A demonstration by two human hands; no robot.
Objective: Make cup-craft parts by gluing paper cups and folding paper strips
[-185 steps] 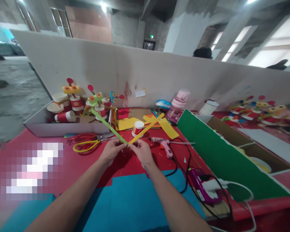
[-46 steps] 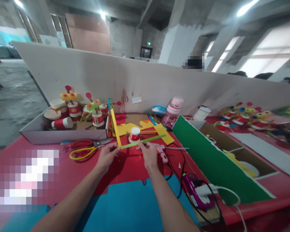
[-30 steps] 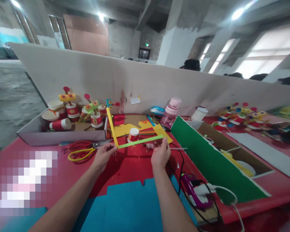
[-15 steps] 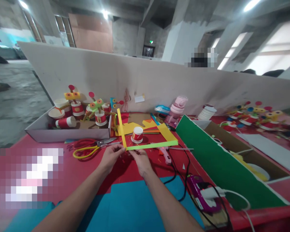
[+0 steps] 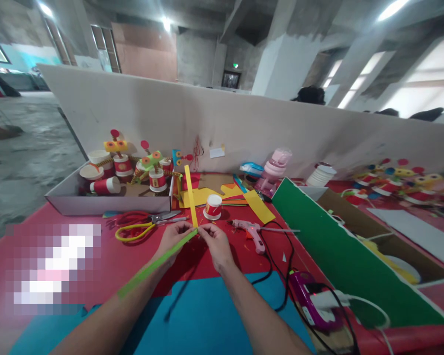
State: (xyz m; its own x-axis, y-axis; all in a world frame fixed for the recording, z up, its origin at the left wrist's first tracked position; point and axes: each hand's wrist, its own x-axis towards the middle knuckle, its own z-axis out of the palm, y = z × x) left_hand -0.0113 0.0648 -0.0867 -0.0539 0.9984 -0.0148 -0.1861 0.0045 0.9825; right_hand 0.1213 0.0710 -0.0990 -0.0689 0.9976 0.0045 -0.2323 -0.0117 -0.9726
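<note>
My left hand (image 5: pixel 175 240) and my right hand (image 5: pixel 215 242) meet in the middle, fingertips pinched where two paper strips join. From that join the yellow paper strip (image 5: pixel 191 195) stands up and away. The green paper strip (image 5: pixel 157 261) runs down to the left across my left wrist and forearm. Just beyond my right hand a small red and white paper cup (image 5: pixel 212 207) sits on the red tabletop. A pink glue gun (image 5: pixel 249 231) lies to the right of it. Scissors with yellow handles (image 5: pixel 135 232) are left of my left hand.
At the left stands a white box (image 5: pixel 109 204) with paper-cup robots. A green-sided divided box (image 5: pixel 348 266) borders the right, near a purple power strip (image 5: pixel 314 301) and black cables. Blue sheets (image 5: pixel 203 315) lie in front, yellow paper (image 5: pixel 259 207) behind. A white partition (image 5: pixel 163 113) rises at the back.
The green strip has swung from pointing right to lying down-left over my left forearm. Both hands stay together at the join, and the yellow strip still points away.
</note>
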